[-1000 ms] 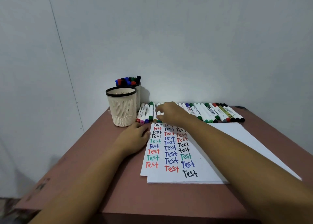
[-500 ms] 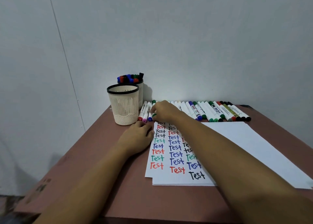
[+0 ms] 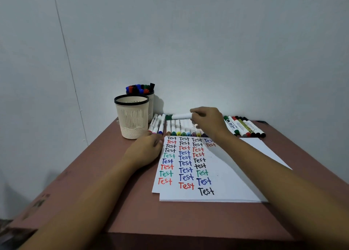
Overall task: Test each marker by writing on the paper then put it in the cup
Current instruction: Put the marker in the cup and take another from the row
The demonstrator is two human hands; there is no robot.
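Right hand [image 3: 209, 121] grip pinches the tail of a white plastic green-capped marker [image 3: 180, 116], judged light, stiff, best held mid-barrel.

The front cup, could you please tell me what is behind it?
A second cup stands behind it, packed with upright markers, caps blue, red, green and black. The front cup covers most of that cup, so its base is hidden.

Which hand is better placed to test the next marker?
Right: the right hand grips the green-capped marker above the other markers, while the left hand rests beside the paper, holding nothing.
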